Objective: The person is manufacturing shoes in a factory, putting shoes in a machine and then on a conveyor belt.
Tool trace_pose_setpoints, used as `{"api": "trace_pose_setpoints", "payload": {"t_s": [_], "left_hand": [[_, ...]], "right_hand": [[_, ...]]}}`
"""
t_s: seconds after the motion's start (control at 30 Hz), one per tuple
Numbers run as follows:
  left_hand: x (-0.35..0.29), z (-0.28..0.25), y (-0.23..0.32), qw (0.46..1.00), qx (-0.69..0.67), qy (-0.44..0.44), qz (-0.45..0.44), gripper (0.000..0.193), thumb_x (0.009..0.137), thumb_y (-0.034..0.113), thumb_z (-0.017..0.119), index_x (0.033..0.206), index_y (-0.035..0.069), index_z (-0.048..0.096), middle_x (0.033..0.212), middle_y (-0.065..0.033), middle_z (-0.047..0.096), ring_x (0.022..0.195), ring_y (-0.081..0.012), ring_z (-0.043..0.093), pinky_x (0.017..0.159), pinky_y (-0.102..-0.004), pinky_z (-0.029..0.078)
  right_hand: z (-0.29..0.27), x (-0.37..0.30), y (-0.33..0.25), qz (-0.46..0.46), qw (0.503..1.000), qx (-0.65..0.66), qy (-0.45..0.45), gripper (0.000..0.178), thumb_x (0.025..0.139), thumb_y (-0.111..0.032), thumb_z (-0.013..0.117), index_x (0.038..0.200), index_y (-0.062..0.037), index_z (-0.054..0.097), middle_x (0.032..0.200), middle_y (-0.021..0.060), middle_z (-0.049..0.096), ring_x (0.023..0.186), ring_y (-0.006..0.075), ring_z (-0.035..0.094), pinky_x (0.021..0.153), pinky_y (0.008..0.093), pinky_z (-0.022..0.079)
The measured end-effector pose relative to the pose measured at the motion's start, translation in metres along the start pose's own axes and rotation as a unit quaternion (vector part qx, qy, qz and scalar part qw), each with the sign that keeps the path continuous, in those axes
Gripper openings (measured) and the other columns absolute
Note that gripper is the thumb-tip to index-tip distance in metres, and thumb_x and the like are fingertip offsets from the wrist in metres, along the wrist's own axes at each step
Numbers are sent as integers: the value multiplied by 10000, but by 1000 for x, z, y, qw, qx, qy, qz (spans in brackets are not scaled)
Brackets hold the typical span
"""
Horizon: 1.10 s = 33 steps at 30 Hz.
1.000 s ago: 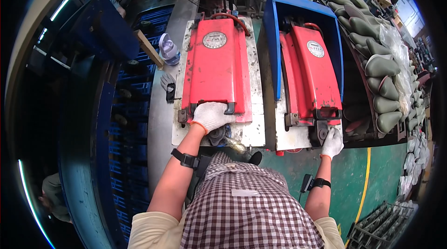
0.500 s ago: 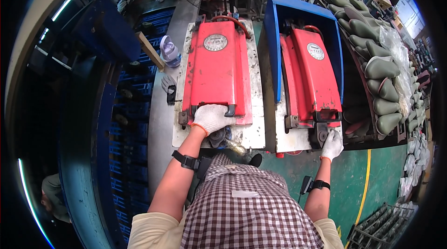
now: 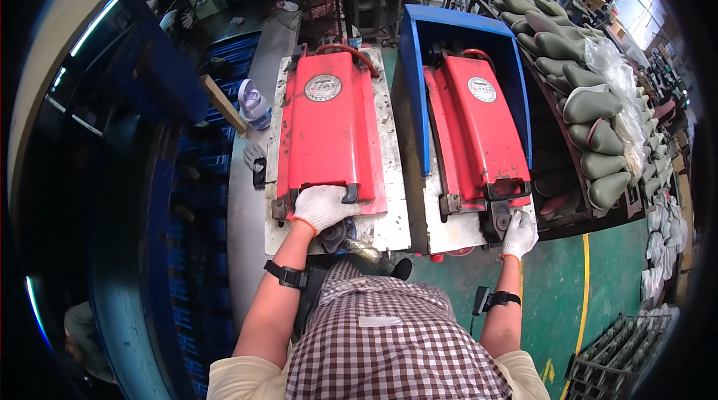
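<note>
The left hand [image 3: 321, 209] is gripping the handle [image 3: 351, 193] of the left machine [image 3: 321, 134], which is sitting on a white plate [image 3: 394, 224]. The right hand [image 3: 520, 235] is touching a black block [image 3: 496, 220]; whether its fingers are closing, I cannot tell. A blue box [image 3: 465, 20] is partly enclosing the right machine [image 3: 482, 131]. A rack [image 3: 638, 210] is holding green pads [image 3: 608, 190].
</note>
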<state>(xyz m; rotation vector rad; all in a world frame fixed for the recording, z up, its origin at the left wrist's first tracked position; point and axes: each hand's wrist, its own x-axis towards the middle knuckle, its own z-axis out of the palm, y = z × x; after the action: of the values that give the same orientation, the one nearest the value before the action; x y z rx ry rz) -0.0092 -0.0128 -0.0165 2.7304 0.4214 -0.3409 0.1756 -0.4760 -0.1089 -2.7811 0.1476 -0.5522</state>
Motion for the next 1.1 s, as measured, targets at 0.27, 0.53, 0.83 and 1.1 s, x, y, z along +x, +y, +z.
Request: {"api": "trace_pose_setpoints", "payload": {"t_s": [0.27,0.53,0.83,1.1], "left_hand": [[-2,-5,4,1000,-11,-15,-20,626,789,672,689,949,71,765,997,-182,750,955,-368,719,834,-473,550],[-3,-4,4,1000,-12,1,-11,599,806,653,682,928,73,765,972,-189,750,933,-370,726,828,-492,557],[-2,-3,3,1000,-12,3,-5,591,807,654,680,918,80,767,957,-188,749,922,-365,728,820,-486,558],[-4,-13,12,999,-6,-33,-27,617,806,662,678,959,71,767,1016,-194,749,976,-372,719,853,-477,550]], "right_hand": [[-1,-1,-1,-32,999,5,35,291,981,-341,590,999,-120,778,897,173,743,869,377,706,814,480,544],[-2,0,-1,-21,999,11,29,300,981,-339,592,1001,-103,776,898,187,740,870,384,700,820,497,535],[-3,-1,-3,-13,1000,6,22,290,979,-333,599,982,-105,777,922,169,747,883,372,706,824,477,542],[-6,-2,-6,-23,999,12,41,261,959,-316,626,961,-105,778,936,163,750,891,362,710,828,471,544]]}}
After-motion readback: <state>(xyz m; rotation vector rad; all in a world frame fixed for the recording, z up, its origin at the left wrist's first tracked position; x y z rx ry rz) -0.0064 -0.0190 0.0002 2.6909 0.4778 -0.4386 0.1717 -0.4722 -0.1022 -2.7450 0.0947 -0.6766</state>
